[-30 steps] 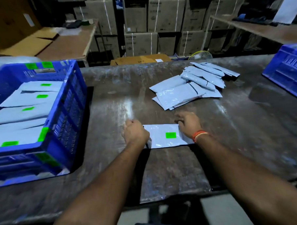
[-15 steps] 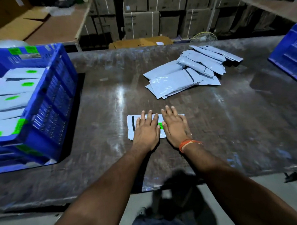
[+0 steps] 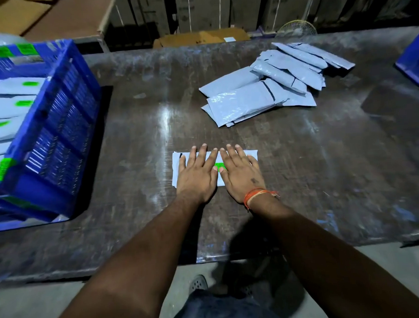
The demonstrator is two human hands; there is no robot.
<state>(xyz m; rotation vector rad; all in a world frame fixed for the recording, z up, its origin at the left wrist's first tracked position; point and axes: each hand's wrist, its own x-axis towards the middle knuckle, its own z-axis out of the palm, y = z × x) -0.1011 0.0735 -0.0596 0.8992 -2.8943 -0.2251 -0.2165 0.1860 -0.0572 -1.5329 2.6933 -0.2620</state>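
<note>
A flat grey mailer packet (image 3: 176, 167) lies on the dark table (image 3: 135, 142) in front of me, with a green sticker (image 3: 220, 166) showing between my hands. My left hand (image 3: 198, 177) lies flat on its left half, fingers straight. My right hand (image 3: 240, 175), with an orange thread at the wrist, lies flat on the right half, fingers straight. Both palms press the packet down. Most of the packet is hidden under them.
A blue crate (image 3: 58, 131) at the left holds several grey packets with green stickers. A loose pile of grey packets (image 3: 268, 89) lies at the back right. Another blue crate (image 3: 413, 63) sits at the right edge. Cardboard boxes stand behind the table.
A second ago my hands gripped the packet's two ends with curled fingers. They have since come together and flattened on top of it, and have stayed there for the last half second.
</note>
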